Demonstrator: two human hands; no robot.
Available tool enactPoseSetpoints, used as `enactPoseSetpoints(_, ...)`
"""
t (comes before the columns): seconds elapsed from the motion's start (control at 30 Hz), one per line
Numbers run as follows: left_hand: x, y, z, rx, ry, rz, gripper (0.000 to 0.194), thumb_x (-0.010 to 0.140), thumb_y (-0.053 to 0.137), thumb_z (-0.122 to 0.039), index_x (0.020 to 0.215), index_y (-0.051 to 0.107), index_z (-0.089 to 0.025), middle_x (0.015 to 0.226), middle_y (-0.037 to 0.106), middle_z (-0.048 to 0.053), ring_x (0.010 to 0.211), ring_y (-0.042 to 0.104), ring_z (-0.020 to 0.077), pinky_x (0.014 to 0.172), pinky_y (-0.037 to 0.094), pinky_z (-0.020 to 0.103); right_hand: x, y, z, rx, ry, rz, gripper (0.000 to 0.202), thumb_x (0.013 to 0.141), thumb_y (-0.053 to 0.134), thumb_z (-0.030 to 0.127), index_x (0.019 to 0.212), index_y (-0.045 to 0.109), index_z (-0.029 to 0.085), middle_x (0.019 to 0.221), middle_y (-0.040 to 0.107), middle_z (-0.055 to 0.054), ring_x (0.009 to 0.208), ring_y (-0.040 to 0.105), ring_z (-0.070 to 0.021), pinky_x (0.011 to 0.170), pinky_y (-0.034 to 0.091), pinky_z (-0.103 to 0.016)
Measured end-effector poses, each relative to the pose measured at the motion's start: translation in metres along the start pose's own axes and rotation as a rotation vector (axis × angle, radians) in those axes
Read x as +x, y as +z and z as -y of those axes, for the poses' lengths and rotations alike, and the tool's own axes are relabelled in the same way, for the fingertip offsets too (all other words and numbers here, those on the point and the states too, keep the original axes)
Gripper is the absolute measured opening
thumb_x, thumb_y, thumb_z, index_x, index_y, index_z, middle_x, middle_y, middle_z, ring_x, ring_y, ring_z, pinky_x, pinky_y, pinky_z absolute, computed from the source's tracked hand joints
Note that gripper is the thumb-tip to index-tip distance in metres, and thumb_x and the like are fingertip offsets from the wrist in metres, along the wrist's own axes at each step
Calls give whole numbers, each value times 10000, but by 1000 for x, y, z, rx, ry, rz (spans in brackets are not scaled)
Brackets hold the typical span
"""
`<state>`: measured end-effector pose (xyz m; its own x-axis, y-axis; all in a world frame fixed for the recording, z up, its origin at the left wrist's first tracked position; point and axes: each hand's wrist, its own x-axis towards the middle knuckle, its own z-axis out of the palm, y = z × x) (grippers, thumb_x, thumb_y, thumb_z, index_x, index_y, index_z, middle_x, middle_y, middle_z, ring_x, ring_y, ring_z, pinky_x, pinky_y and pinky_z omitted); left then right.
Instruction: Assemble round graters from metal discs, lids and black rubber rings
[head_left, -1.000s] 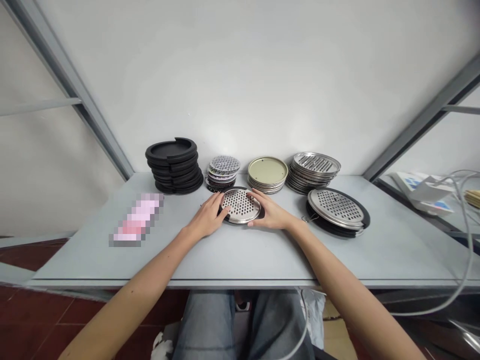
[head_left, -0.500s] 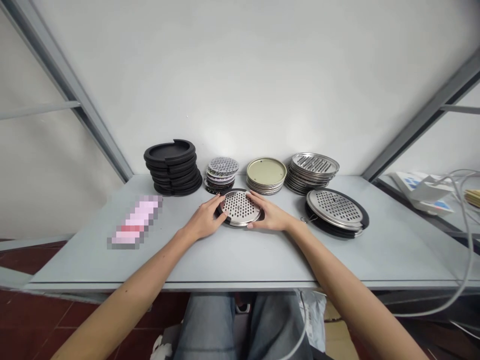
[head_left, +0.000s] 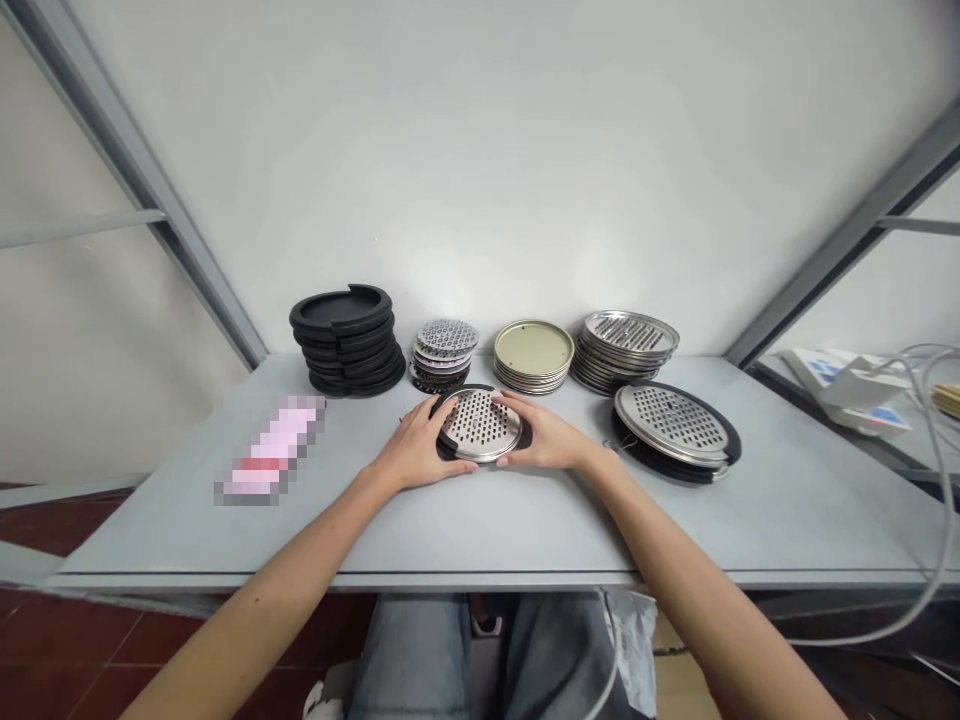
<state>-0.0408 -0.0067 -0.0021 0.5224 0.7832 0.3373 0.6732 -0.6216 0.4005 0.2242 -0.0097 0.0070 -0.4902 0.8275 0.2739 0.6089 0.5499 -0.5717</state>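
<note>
A round silver perforated metal disc (head_left: 481,424) with a black rim around its left and back sides lies on the table in front of me. Around its left edge is my left hand (head_left: 421,446), thumb at the front and fingers at the back, gripping the disc. My right hand (head_left: 546,434) grips the right edge in the same way, fingers over the back and thumb at the front. What lies under the disc is hidden. Just behind it stand a stack of small patterned discs (head_left: 445,348) and a stack of gold-coloured round plates (head_left: 533,350).
At the back left rises a stack of black rings (head_left: 346,340). Slotted metal discs (head_left: 628,340) are piled at the back right. Nearer on the right lie perforated discs with black rims (head_left: 675,425). A blurred pink item (head_left: 276,445) lies left on the table (head_left: 480,530).
My left thumb has moved from the disc's top to its front edge, and the left fingers reach further over the rim. The view has tilted slightly upward.
</note>
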Motion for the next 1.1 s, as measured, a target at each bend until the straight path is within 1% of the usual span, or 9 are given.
enactPoseSetpoints(0.23,1,-6,1,-36,21,4,1009,638,723,-628,1451,283,-223,1432,404,153,1305,388,371,1052,359,537,3,-1,4,-24,6,-14,965,584,769,585,1388,439,166,1448,410,-178,1337,387,-333,1110,307,-478)
enactPoseSetpoints(0.43,2,-7,1,-33,15,5,987,646,721,-620,1440,304,-209,1435,409,158,1324,374,356,1060,358,521,1,-3,4,-41,0,7,987,551,777,607,1375,460,166,1448,401,-190,1332,383,-367,1089,322,-511)
enactPoseSetpoints(0.53,3,-7,1,-26,22,-14,971,637,727,-619,1423,330,-211,1410,449,143,1309,400,343,1059,364,500,1,-2,5,-78,8,17,1015,558,762,629,1390,438,149,1456,375,-215,1336,377,-368,1090,319,-514)
enactPoseSetpoints(0.63,4,-7,0,-30,1,-49,936,632,717,-639,1391,375,-211,1381,485,129,1267,450,333,1046,378,481,1,0,11,-108,-33,-9,1007,575,749,640,1391,435,140,1487,307,-233,1370,313,-371,1096,307,-520)
enactPoseSetpoints(0.7,4,-6,0,-32,-34,-64,930,631,710,-647,1386,381,-214,1371,497,124,1248,470,333,1035,385,473,3,2,16,-122,-106,-49,936,594,745,629,1350,487,143,1490,303,-226,1370,314,-368,1092,317,-517)
enactPoseSetpoints(0.8,5,-7,-2,-42,-128,-58,1016,617,716,-652,1431,302,-207,1353,511,137,1226,488,342,999,409,466,7,6,22,-139,-253,-130,768,639,747,574,1268,566,172,1391,469,-190,1315,406,-345,1075,342,-525)
enactPoseSetpoints(0.9,6,-8,-4,-72,-200,-53,1076,610,721,-649,1457,241,-193,1329,526,154,1201,511,344,969,428,460,10,9,23,-154,-357,-189,597,723,725,463,1240,585,200,1235,617,-139,1233,500,-306,1057,371,-521)
enactPoseSetpoints(1.0,7,-9,-5,-115,-206,-69,1028,629,724,-620,1444,273,-185,1309,543,157,1197,520,336,968,430,453,10,11,21,-167,-391,-223,433,822,639,311,1239,584,206,1209,640,-110,1180,547,-261,1021,429,-473)
enactPoseSetpoints(1.1,8,-9,-4,-174,-188,-93,982,643,733,-586,1427,305,-179,1279,568,153,1184,535,320,959,442,435,9,12,21,-188,-423,-249,377,856,577,230,1232,585,206,1197,651,-93,1153,567,-233,1001,458,-435)
